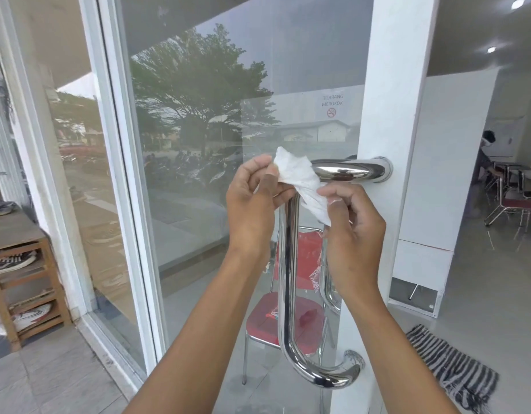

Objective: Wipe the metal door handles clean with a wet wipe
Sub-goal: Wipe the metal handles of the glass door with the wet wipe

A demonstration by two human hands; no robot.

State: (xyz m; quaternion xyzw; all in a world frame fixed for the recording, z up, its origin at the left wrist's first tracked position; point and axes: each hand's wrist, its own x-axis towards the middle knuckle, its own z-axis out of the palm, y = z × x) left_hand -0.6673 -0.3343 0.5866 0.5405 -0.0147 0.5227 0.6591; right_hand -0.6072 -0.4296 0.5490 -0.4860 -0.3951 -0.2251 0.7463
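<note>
A polished metal pull handle (pixel 289 264) in a C shape is fixed to the white frame of a glass door (pixel 386 115). A crumpled white wet wipe (pixel 300 177) is draped over the handle's upper bend. My left hand (pixel 252 201) pinches the wipe's upper left end between thumb and fingers. My right hand (pixel 352 231) pinches its lower right end, just under the handle's top bar. A second handle (pixel 328 288) on the inner side shows through the glass.
A red chair (pixel 288 321) stands behind the glass. A wooden shoe rack (pixel 28 282) with shoes is at the left. A striped mat (pixel 455 369) lies on the floor at the right. A person sits at a table (pixel 491 165) far right inside.
</note>
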